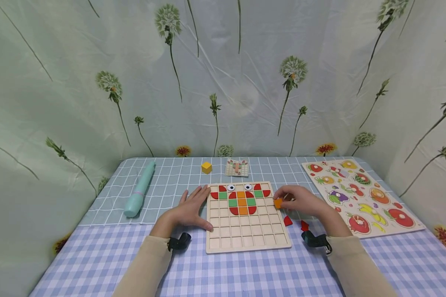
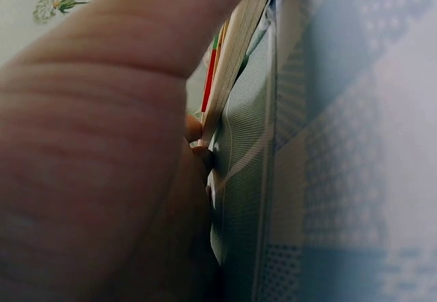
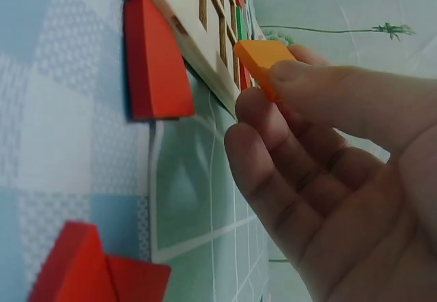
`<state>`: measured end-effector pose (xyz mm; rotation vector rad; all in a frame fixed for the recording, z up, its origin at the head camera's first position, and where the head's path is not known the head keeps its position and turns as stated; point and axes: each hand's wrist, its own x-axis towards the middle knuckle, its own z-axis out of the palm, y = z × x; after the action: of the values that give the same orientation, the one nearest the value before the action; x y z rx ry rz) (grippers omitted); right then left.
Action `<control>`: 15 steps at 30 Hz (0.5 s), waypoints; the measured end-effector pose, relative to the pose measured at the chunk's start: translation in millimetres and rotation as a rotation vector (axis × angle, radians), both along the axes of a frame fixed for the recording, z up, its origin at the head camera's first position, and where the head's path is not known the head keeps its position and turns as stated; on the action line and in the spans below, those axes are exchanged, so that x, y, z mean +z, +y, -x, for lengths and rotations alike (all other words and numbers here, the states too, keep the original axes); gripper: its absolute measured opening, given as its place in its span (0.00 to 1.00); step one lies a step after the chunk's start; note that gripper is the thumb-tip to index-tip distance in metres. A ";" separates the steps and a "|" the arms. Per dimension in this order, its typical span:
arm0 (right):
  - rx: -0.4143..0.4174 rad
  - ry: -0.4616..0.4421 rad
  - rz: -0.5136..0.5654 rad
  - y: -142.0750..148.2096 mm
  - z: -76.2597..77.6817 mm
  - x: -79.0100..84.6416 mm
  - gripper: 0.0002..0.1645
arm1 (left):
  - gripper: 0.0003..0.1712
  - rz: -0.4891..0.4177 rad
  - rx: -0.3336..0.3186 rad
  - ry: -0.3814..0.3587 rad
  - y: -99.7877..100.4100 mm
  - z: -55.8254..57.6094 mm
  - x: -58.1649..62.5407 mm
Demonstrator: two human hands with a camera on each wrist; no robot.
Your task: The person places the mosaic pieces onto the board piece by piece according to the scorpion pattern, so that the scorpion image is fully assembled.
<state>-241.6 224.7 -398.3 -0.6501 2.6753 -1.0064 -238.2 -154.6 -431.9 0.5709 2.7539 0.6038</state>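
A wooden grid board [image 1: 249, 235] lies in front of me with red, green and orange tiles and two eye tiles set in its upper rows. My left hand [image 1: 187, 211] rests along the board's left edge, fingers extended and thumb at the lower side. In my right hand [image 1: 301, 200], thumb and fingers pinch an orange square tile [image 3: 263, 55], held up at the board's right edge. Two loose red pieces lie beside the board: one red tile [image 3: 153, 63] close to its edge, another red piece [image 1: 304, 225] near my right wrist.
Behind the board are a small pattern card [image 1: 236, 167] and a yellow cube [image 1: 206, 167]. A teal bottle-shaped object [image 1: 139, 192] lies at the left. At the right, a fruit puzzle board [image 1: 360, 198] reaches the table edge. Floral cloth hangs behind the table.
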 end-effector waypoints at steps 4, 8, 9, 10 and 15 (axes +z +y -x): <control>0.016 0.002 -0.004 -2.7 0.0 -1.0 0.14 | 0.75 -0.001 -0.005 0.007 -0.3 -0.1 -0.1; 0.004 -0.015 -0.012 -5.5 0.5 -2.2 0.16 | 0.75 -0.002 -0.003 0.003 -0.1 -0.2 -0.1; -0.004 -0.020 -0.014 -6.2 0.7 -2.5 0.16 | 0.75 -0.002 -0.002 0.001 -0.1 -0.1 -0.1; -0.008 -0.020 -0.015 -7.0 0.6 -2.5 0.15 | 0.75 -0.002 -0.001 0.000 -0.1 -0.1 0.0; -0.025 -0.023 -0.010 -10.5 0.0 -2.4 0.15 | 0.76 -0.006 0.000 -0.003 0.1 0.2 0.1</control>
<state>-241.6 214.2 -400.6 -0.6006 2.6738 -1.0003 -238.4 -154.5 -431.7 0.5707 2.7498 0.6130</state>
